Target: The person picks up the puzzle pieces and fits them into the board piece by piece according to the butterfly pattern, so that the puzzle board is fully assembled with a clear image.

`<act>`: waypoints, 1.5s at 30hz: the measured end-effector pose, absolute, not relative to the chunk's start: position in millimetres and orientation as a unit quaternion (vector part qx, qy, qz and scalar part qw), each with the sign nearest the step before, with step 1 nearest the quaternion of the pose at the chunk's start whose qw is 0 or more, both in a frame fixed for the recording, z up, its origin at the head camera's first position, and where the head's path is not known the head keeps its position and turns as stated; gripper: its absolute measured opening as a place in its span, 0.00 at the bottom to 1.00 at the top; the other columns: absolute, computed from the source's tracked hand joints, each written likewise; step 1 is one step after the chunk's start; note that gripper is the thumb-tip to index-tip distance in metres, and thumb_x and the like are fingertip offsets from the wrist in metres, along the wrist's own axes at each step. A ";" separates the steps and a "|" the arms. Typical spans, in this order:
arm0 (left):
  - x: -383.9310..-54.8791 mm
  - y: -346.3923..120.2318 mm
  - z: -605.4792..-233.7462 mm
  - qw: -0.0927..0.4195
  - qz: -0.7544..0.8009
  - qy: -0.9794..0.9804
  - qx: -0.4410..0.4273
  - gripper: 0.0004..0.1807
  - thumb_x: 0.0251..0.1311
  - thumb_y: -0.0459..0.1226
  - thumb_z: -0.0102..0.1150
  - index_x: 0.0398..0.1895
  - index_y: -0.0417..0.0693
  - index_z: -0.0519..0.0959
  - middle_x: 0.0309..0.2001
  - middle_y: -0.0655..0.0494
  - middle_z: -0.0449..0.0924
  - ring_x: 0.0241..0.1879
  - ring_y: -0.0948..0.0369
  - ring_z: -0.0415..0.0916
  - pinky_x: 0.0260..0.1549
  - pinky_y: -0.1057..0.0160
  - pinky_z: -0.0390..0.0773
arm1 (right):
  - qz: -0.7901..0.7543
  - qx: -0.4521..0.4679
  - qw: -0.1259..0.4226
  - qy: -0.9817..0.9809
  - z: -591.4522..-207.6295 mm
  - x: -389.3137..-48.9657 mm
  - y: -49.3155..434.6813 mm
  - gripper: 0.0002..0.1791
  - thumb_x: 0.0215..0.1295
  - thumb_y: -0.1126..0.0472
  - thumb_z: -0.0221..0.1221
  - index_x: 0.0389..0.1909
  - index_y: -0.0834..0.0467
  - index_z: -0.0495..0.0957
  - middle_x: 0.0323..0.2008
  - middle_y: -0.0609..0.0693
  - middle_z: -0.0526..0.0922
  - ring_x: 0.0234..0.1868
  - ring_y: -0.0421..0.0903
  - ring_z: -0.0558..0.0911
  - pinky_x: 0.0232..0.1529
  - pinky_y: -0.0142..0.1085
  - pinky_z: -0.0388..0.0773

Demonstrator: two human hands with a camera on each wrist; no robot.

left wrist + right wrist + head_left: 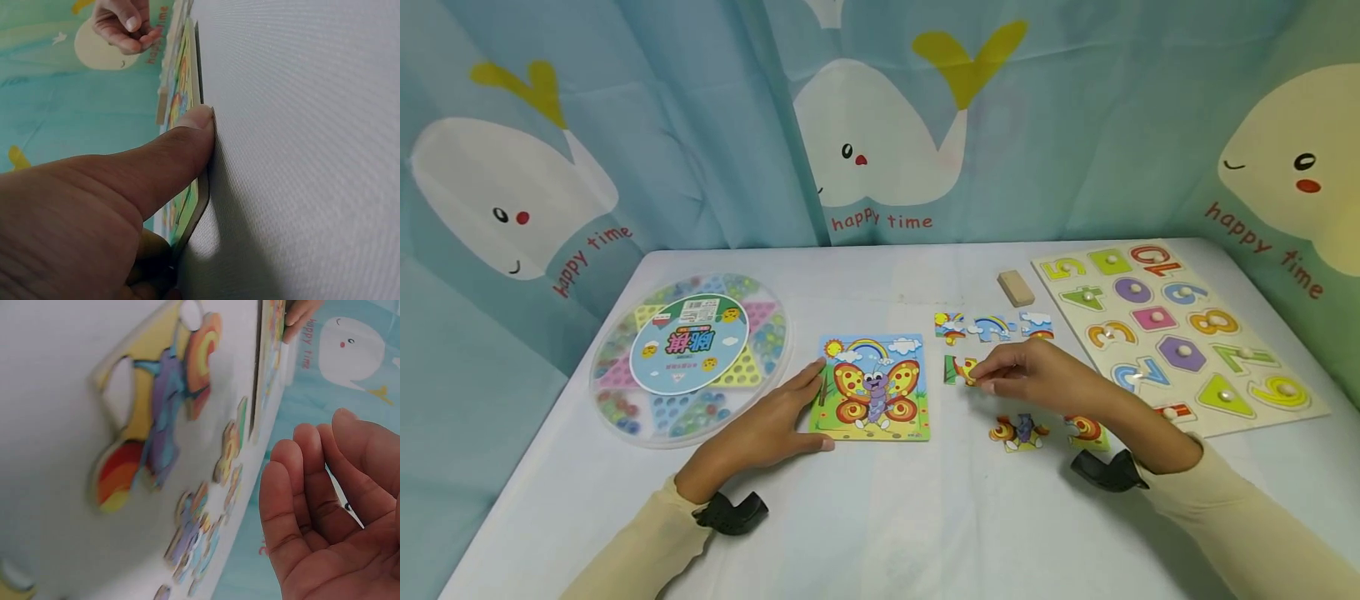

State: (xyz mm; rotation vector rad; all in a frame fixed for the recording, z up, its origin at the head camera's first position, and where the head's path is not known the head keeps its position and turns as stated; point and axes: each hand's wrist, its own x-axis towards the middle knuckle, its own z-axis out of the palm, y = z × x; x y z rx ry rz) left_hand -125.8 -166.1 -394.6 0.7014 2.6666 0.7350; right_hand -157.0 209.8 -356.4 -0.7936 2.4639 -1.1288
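Note:
A square butterfly puzzle board [874, 387] lies flat on the white table. My left hand [775, 425] rests against its near left corner, thumb on the front edge, other fingers along the left side. In the left wrist view the thumb [169, 156] presses that edge. My right hand [1048, 375] hovers over loose puzzle pieces, fingertips beside a green and yellow piece [951, 369]. The right wrist view shows the fingers bent, with a gap to the thumb and nothing between. Nearer lies a purple butterfly-body piece [1022, 433], beside an orange-swirl piece [1086, 430].
Sun [949, 327], rainbow [992, 327] and cloud [1036, 323] pieces form a row behind the right hand. Further back sits a wooden block [1016, 288]. A knobbed number board [1120, 292] lies right, a round marble game [691, 358] left. A whale-print curtain [715, 125] hangs behind.

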 end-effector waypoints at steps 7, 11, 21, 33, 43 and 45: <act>-126.6 -166.1 -395.2 0.145 0.255 0.924 0.245 0.52 0.54 0.49 0.70 0.74 0.35 0.53 0.77 0.50 0.41 0.74 0.51 0.44 0.68 0.50 0.55 | -0.388 -0.282 0.161 0.863 -357.8 -154.5 219.6 0.09 0.65 0.68 0.61 0.44 0.62 0.84 0.41 0.50 0.84 0.38 0.41 0.79 0.39 0.34 0.79; -126.3 -166.7 -395.6 0.145 0.256 0.923 0.248 0.53 0.54 0.49 0.70 0.74 0.34 0.52 0.77 0.49 0.41 0.74 0.50 0.43 0.68 0.50 0.54 | -0.385 -0.278 0.148 0.868 -360.5 -150.8 222.8 0.09 0.64 0.69 0.62 0.43 0.61 0.85 0.40 0.49 0.85 0.38 0.40 0.80 0.38 0.33 0.79; -126.1 -167.0 -394.0 0.143 0.254 0.924 0.249 0.53 0.54 0.49 0.71 0.74 0.34 0.52 0.77 0.48 0.41 0.74 0.50 0.45 0.67 0.50 0.55 | -0.372 -0.274 0.145 0.875 -360.5 -141.5 235.6 0.09 0.63 0.70 0.62 0.43 0.60 0.84 0.40 0.48 0.85 0.38 0.39 0.82 0.37 0.33 0.79; -126.6 -166.7 -395.3 0.145 0.255 0.924 0.244 0.53 0.54 0.49 0.71 0.74 0.34 0.53 0.77 0.48 0.42 0.74 0.50 0.45 0.67 0.50 0.56 | -0.343 -0.263 0.139 0.891 -366.8 -133.5 245.1 0.11 0.62 0.66 0.65 0.45 0.57 0.84 0.45 0.46 0.83 0.45 0.43 0.80 0.43 0.34 0.78; -127.0 -165.9 -394.8 0.149 0.255 0.925 0.240 0.53 0.54 0.50 0.71 0.74 0.35 0.53 0.77 0.49 0.41 0.74 0.51 0.45 0.67 0.50 0.56 | -0.317 -0.269 0.107 0.903 -369.9 -124.2 244.8 0.13 0.55 0.68 0.68 0.43 0.57 0.85 0.40 0.43 0.82 0.39 0.40 0.79 0.39 0.34 0.78; -127.0 -165.8 -394.4 0.149 0.256 0.925 0.239 0.53 0.54 0.49 0.71 0.74 0.35 0.52 0.77 0.49 0.41 0.74 0.51 0.45 0.67 0.50 0.56 | -0.311 -0.269 0.102 0.906 -371.1 -123.9 243.3 0.13 0.54 0.68 0.69 0.42 0.57 0.85 0.39 0.42 0.82 0.38 0.40 0.78 0.38 0.34 0.77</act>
